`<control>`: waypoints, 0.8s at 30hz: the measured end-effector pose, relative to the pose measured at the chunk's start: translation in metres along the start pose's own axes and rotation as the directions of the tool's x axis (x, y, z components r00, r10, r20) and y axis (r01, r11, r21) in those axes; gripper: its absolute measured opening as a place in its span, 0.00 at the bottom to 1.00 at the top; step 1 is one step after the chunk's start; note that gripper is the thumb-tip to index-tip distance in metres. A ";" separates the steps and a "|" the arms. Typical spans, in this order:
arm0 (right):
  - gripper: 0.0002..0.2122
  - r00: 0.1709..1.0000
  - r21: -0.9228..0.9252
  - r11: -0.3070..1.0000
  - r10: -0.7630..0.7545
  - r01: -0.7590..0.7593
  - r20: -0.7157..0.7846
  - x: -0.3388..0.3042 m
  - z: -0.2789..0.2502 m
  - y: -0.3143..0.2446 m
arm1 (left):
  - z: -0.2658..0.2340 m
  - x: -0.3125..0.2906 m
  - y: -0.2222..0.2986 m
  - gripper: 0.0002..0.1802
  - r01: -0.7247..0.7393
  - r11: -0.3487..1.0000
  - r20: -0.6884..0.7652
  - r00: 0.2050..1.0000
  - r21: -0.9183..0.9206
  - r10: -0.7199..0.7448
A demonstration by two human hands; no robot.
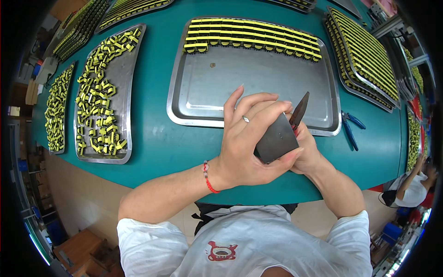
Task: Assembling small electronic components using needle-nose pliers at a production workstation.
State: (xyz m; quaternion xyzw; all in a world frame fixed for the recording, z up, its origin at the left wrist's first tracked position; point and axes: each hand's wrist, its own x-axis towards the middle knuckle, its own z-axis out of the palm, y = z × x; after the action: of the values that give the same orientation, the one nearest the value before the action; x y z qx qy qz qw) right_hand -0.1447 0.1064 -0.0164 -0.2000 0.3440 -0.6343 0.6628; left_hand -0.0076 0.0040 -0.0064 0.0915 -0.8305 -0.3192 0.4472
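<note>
Here I've got the left hand (pixel 244 145) clasping a black block (pixel 278 140) between thumb and fingers, in front of the tray (pixel 244 85), braced close to the body, I'd say for control. The right hand (pixel 308 150) grips a pointed tool (pixel 300 110), tips angled away, presumably for safety; its fingers are mostly hidden. Yellow-black parts (pixel 251 34) line the far side, packed tight, perhaps for steadiness.

Left hand (pixel 244 143) grips a dark block (pixel 278 140), thumb at its near edge. Right hand (pixel 308 154), just beside, holds pliers (pixel 300 111), dark tip pointing away. Centre tray (pixel 207 90): yellow-black parts (pixel 254 34) in rows along far side. Two left trays (pixel 121 83): similar parts, loose, jumbled. Blue cutters (pixel 350 130) lie on green bench (pixel 154 147), right of centre tray.
</note>
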 end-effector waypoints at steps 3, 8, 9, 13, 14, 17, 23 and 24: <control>0.30 1.000 -0.041 0.999 0.005 -0.005 0.004 0.001 -0.003 0.002 | 0.001 -0.001 -0.001 0.36 0.001 1.000 -0.008 1.000 -0.008 -0.001; 0.38 0.999 -0.105 0.994 0.014 -0.017 -0.029 0.001 -0.002 0.002 | 0.001 0.000 -0.002 0.37 -0.010 1.000 -0.006 1.000 -0.014 0.010; 0.38 1.000 -0.104 0.994 0.013 -0.016 -0.029 0.001 -0.001 0.002 | 0.001 0.000 -0.002 0.37 -0.008 1.000 -0.004 1.000 -0.015 0.008; 0.38 1.000 -0.093 0.995 0.022 -0.023 -0.019 0.000 -0.001 0.001 | 0.001 0.000 -0.001 0.36 -0.005 1.000 -0.022 1.000 -0.027 0.004; 0.37 1.000 -0.092 0.996 0.019 -0.019 -0.009 0.000 -0.001 0.001 | -0.001 0.000 -0.001 0.37 0.004 1.000 0.005 1.000 -0.025 -0.004; 0.31 0.998 0.003 0.998 -0.056 0.056 -0.031 -0.002 0.001 0.008 | -0.005 0.002 0.001 0.39 0.057 0.998 0.045 0.997 -0.019 -0.056; 0.21 0.956 -0.277 0.935 -0.263 0.220 -0.128 -0.004 0.016 0.009 | -0.015 0.008 -0.008 0.33 0.042 0.993 0.113 0.993 -0.114 -0.029; 0.21 0.955 -0.271 0.936 -0.267 0.224 -0.132 -0.004 0.017 0.014 | -0.016 0.007 -0.012 0.30 0.032 0.979 0.153 0.988 -0.204 0.000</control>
State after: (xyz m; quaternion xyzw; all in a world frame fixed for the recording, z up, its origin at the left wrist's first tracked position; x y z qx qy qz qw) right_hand -0.1230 0.1090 -0.0136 -0.2707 0.4486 -0.6778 0.5159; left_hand -0.0004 -0.0155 -0.0023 0.0269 -0.8241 -0.4130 0.3868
